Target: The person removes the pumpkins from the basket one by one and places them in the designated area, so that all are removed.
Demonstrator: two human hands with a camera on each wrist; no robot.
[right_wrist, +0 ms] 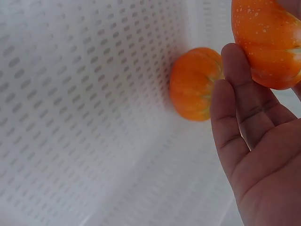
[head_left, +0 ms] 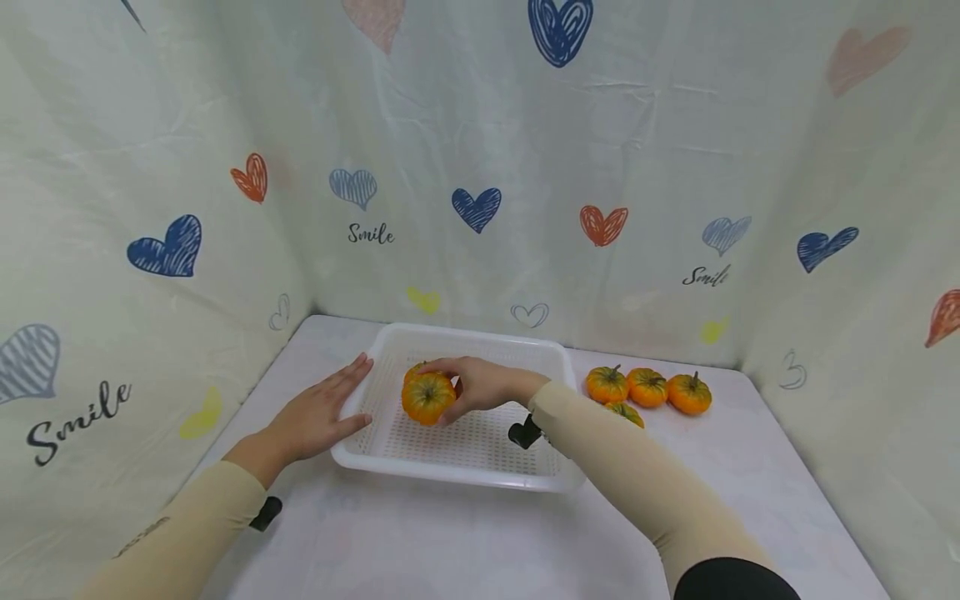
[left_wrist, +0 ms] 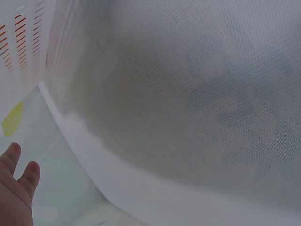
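Observation:
A white perforated plastic basket (head_left: 457,477) sits on the table. Inside its left part, my right hand (head_left: 486,383) holds a small orange pumpkin (head_left: 427,402) between thumb and fingers. The right wrist view shows this pumpkin off the basket floor. Behind and partly hidden by it, a second small pumpkin (right_wrist: 194,84) lies in the basket by the wall. My left hand (head_left: 311,419) touches the basket's left rim with fingers straight and thumb spread. In the left wrist view, only part of the left hand (left_wrist: 16,188) shows, beside the basket wall.
Several more small pumpkins (head_left: 647,387) stand together on the table, right of the basket and beyond the right forearm; one is partly hidden by the sleeve. A curtain with printed hearts (head_left: 476,208) hangs behind the white-covered table (head_left: 420,542) and at both sides.

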